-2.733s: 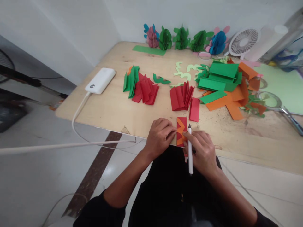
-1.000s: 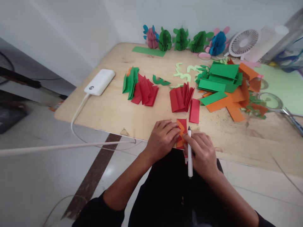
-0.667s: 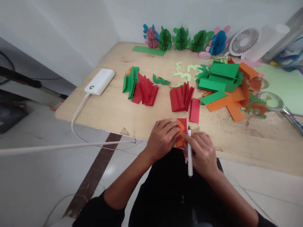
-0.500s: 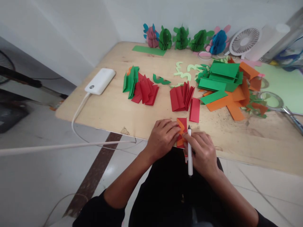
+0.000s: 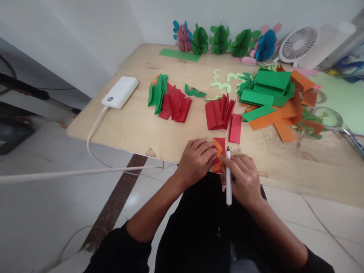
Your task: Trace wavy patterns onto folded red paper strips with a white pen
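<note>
At the table's near edge lies a red paper strip (image 5: 221, 141) with an orange cut-out (image 5: 218, 147) on top of it. My left hand (image 5: 197, 161) rests at the strip's left side, fingers together, its fingertips pressing on the orange cut-out. From the right, my right hand (image 5: 243, 176) holds a white pen (image 5: 229, 182) with the dark tip pointing up and away, while its index fingertip touches the orange piece. Just beyond are a folded red strip (image 5: 235, 128) and a fanned stack of folded red papers (image 5: 218, 113).
A white power bank (image 5: 121, 92) with a cable lies at the left. More red folds (image 5: 176, 104) and green folds (image 5: 157, 93) sit mid-table. Green and orange papers (image 5: 270, 87), a tape roll, scissors and a white fan (image 5: 298, 44) are at the right.
The view has tilted slightly, so the table's contents appear a little higher. Both hands keep nearly the same places on the strip, with the pen still in my right hand.
</note>
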Available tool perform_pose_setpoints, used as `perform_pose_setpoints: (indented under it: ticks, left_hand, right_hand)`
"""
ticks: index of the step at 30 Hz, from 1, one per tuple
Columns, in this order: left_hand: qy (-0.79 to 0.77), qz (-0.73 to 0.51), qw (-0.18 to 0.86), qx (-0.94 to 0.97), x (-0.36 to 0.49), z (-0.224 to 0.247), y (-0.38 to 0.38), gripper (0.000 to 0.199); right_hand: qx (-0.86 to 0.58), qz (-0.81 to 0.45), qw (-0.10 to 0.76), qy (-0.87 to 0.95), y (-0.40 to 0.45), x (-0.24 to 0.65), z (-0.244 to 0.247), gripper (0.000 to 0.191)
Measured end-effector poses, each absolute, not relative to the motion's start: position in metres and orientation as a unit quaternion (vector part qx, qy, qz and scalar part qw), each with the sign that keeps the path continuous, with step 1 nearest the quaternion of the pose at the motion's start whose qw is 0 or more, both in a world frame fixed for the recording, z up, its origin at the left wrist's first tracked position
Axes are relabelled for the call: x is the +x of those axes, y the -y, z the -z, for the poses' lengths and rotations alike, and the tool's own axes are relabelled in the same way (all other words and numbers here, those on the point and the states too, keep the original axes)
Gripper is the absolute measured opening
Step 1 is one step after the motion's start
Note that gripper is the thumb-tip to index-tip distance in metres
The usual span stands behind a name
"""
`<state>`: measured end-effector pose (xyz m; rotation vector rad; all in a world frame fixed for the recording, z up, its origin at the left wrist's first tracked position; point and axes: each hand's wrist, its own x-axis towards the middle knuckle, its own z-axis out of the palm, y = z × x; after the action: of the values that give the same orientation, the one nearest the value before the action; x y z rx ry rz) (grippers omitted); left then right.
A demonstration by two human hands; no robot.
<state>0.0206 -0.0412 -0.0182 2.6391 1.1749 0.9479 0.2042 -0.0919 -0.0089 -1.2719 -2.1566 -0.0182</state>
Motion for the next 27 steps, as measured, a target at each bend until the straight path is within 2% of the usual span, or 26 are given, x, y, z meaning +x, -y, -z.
perform_pose_setpoints:
  ticks: [27]
  left_hand:
    - [-0.399,-0.276,0.112,0.867,0.0134,0.0159,0.0401,0.02]
  right_hand:
    - [-0.485,0.006,0.309,0.818,0.0921,0.2047,0.0085,0.025]
